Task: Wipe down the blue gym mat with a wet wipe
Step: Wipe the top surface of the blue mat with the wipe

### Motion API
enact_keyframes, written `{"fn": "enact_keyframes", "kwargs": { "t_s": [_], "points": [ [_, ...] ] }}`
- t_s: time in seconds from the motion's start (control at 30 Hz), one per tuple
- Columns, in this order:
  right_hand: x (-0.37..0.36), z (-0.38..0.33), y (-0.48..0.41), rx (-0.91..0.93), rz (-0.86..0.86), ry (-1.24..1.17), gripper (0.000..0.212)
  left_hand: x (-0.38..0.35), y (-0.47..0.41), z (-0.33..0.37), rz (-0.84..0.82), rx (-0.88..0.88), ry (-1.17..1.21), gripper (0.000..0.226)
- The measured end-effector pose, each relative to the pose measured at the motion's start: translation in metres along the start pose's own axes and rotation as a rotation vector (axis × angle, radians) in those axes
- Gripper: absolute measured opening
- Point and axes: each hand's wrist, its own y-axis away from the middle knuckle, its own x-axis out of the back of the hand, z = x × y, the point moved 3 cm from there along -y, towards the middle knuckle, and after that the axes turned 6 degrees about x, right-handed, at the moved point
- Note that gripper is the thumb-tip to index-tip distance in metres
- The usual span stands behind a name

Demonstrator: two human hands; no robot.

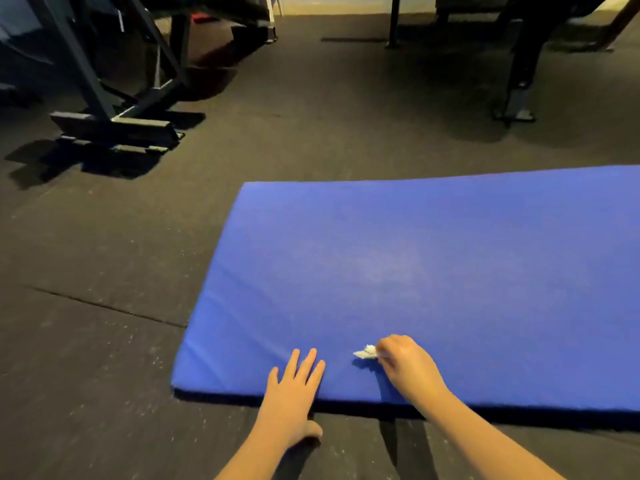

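One wipe (365, 353) — in right grip (405, 363)

We lose the blue gym mat (433, 271) at the right edge of the view, so its far end is unseen. Of the wet wipe (366, 353) we see only a small white corner poking out. The rest is covered by the right hand (408, 365), whose fingertips are tucked out of sight beneath it. Both forearms (485, 434) are cut by the bottom edge. The machine frame (104, 98) at upper left and the dark stand (519, 81) at upper right run off the top, and both are perhaps too dim for us to identify.
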Motion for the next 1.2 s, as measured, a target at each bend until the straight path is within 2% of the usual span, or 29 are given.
{"fn": "enact_keyframes", "kwargs": {
  "t_s": [0.13, 0.27, 0.37, 0.5, 0.6, 0.67, 0.7, 0.77, 0.8, 0.87, 0.93, 1.07, 1.17, 1.2],
  "points": [
    [-0.016, 0.003, 0.007, 0.003, -0.025, -0.057, 0.014, -0.002, -0.011, 0.0, 0.025, 0.012, -0.089, 0.1],
    [-0.014, -0.002, 0.009, 0.07, 0.023, 0.001, 0.005, -0.007, -0.02, -0.008, 0.137, 0.031, -0.071, 0.116],
    [-0.013, 0.001, 0.012, 0.109, 0.093, 0.025, 0.027, -0.02, -0.034, -0.022, 0.114, 0.077, 0.022, 0.117],
    [-0.008, 0.002, 0.017, 0.135, 0.189, -0.006, 0.017, -0.02, -0.032, -0.024, 0.159, 0.034, -0.055, 0.094],
    [-0.007, -0.004, 0.028, 0.167, 0.197, -0.083, 0.015, -0.012, -0.027, -0.028, 0.306, -0.047, -0.104, 0.071],
    [-0.001, -0.007, 0.038, 0.193, 0.171, -0.155, 0.03, 0.002, -0.023, -0.03, 0.488, -0.129, -0.158, 0.055],
    [0.002, -0.009, 0.044, 0.231, 0.144, -0.152, 0.045, 0.01, -0.021, -0.032, 0.582, -0.17, -0.159, 0.046],
    [0.008, -0.009, 0.049, 0.304, 0.123, -0.021, 0.076, 0.024, -0.018, -0.034, 0.715, -0.22, -0.12, 0.033],
    [0.01, -0.006, 0.047, 0.315, 0.125, 0.052, 0.084, 0.03, -0.016, -0.035, 0.77, -0.246, -0.103, 0.032],
    [0.013, 0.001, 0.038, 0.295, 0.174, 0.133, 0.079, 0.04, -0.01, -0.035, 0.87, -0.291, -0.073, 0.041],
    [0.02, 0.005, 0.031, 0.3, 0.218, 0.164, 0.075, 0.043, -0.004, -0.04, 0.897, -0.293, -0.033, 0.05],
    [0.04, 0.005, 0.04, 0.303, 0.232, 0.162, 0.076, 0.032, 0.008, -0.072, 0.759, -0.168, -0.101, 0.064],
    [0.055, 0.006, 0.054, 0.267, 0.225, 0.164, 0.074, 0.024, 0.013, -0.075, 0.669, -0.139, -0.094, 0.085],
    [0.058, 0.008, 0.061, 0.252, 0.22, 0.173, 0.073, 0.024, 0.018, -0.069, 0.694, -0.166, -0.078, 0.076]
  ]
}}
